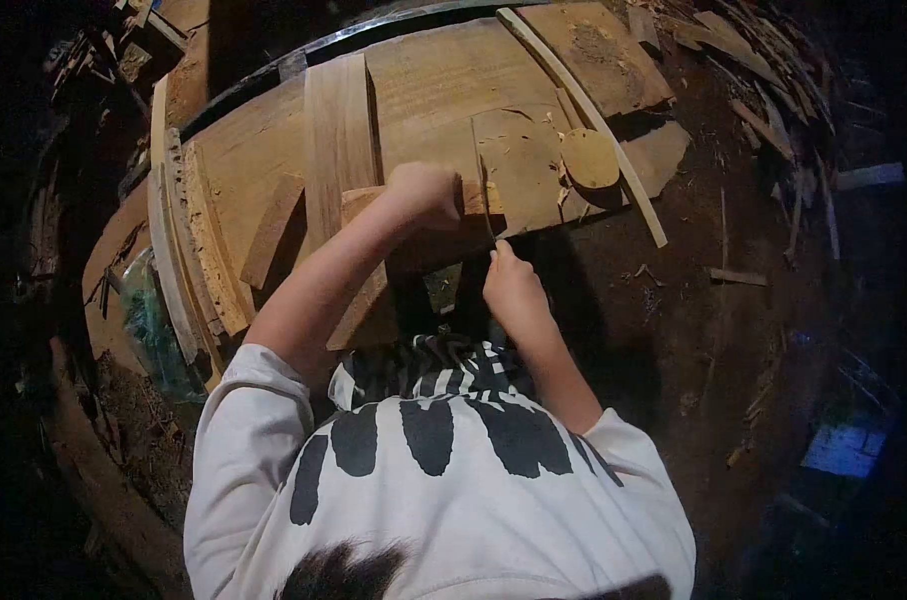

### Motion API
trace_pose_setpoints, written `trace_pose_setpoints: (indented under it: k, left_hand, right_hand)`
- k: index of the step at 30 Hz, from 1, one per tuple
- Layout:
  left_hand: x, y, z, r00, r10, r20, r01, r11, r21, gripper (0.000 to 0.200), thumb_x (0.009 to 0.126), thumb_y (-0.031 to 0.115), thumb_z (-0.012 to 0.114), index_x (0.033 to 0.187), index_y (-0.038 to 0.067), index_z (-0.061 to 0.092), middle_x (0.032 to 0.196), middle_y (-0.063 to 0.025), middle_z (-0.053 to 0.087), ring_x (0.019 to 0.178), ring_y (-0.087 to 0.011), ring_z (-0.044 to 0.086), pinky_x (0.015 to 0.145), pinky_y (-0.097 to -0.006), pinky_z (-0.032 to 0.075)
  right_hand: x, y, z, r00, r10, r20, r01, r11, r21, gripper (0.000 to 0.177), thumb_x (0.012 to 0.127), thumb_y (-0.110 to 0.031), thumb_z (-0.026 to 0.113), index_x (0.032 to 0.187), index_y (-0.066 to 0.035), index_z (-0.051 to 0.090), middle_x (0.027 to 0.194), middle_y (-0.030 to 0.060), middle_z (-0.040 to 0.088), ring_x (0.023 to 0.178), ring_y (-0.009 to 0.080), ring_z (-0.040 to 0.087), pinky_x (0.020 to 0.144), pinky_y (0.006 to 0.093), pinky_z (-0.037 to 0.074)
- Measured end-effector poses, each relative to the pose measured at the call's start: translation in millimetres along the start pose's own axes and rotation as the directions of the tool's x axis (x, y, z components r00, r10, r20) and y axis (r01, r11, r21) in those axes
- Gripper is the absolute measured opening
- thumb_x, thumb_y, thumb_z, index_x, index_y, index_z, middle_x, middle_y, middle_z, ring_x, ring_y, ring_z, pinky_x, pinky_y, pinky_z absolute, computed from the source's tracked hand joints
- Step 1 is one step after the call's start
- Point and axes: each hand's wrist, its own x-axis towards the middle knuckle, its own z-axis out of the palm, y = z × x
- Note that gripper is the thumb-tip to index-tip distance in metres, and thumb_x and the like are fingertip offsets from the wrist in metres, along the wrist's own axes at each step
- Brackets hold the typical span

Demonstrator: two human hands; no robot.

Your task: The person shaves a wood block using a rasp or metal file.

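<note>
My left hand [426, 195] is closed on a short wooden block [364, 203] that lies across the workbench [429, 90] near its front edge. Just to the right, my right hand [515, 283] is closed round the near end of a long thin tool [481, 180], perhaps a saw or blade, which points away from me beside the block's right end. The handle is hidden in my fingers. Under the block's left part runs a wide pale board [339, 120].
A round wooden piece [590, 159] sits among shavings at the right of the bench, beside a long thin strip [614, 150]. Rough planks [209, 230] and a green plastic bag [154, 325] lie at the left. Scrap wood [739, 276] is on the ground at right.
</note>
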Motion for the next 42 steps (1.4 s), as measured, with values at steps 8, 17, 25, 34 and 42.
trace_pose_setpoints:
  k: [8,17,25,34,42]
  left_hand:
    - [-5.8,-2.8,12.5,0.982,0.075,-0.174,-0.057,0.993,0.106,0.026,0.062,0.020,0.069,0.084,0.007,0.070,0.085,-0.0152,0.069,0.077,-0.0303,0.068,0.065,-0.0401,0.055]
    - [-16.8,0.3,7.3,0.977,0.083,-0.197,-0.063,0.993,0.104,0.035,0.059,0.020,0.071,0.090,0.005,0.061,0.082,-0.0148,0.068,0.078,-0.0319,0.068,0.065,-0.0420,0.054]
    - [-13.2,-12.6,25.7,0.897,0.244,-0.369,-0.191,0.966,0.175,0.048,0.060,0.030,0.072,0.100,0.008,0.058,0.089,-0.0126,0.067,0.084,-0.0316,0.065,0.074,-0.0401,0.051]
    - [-13.1,5.3,24.1,0.929,0.023,-0.370,-0.015,1.000,0.022,0.041,0.093,0.042,0.041,0.096,0.006,0.061,0.090,-0.0180,0.065,0.086,-0.0350,0.063,0.072,-0.0441,0.050]
    - [-9.6,8.3,24.4,0.904,-0.122,-0.409,0.071,0.988,-0.137,0.047,0.095,0.036,0.036,0.077,0.005,0.066,0.075,-0.0208,0.065,0.071,-0.0388,0.064,0.065,-0.0474,0.051]
  right_hand:
    - [7.6,21.9,-36.2,1.000,-0.004,-0.007,0.002,0.971,-0.237,0.013,0.092,-0.015,0.041,0.099,-0.007,0.048,0.084,0.0265,0.064,0.083,0.0456,0.062,0.071,0.0540,0.050]
    - [3.1,43.3,14.7,0.994,-0.062,-0.084,0.091,0.911,0.402,0.025,0.097,-0.022,0.041,0.094,0.001,0.050,0.080,0.0236,0.060,0.081,0.0433,0.059,0.068,0.0440,0.046]
    - [-5.1,36.5,46.0,0.999,0.041,-0.018,-0.024,0.823,0.568,0.025,0.098,-0.023,0.039,0.094,0.000,0.046,0.081,0.0255,0.058,0.080,0.0455,0.059,0.066,0.0453,0.045]
    - [-4.4,39.2,55.4,0.993,-0.034,-0.114,0.090,0.842,0.532,0.021,0.100,-0.023,0.035,0.100,-0.004,0.043,0.057,0.0058,0.051,0.043,0.0127,0.051,0.042,0.0293,0.043]
    - [-15.4,26.7,36.7,0.994,0.000,-0.108,0.044,0.913,0.406,0.016,0.096,-0.017,0.041,0.101,-0.002,0.044,0.077,0.0274,0.058,0.081,0.0491,0.057,0.063,0.0515,0.044]
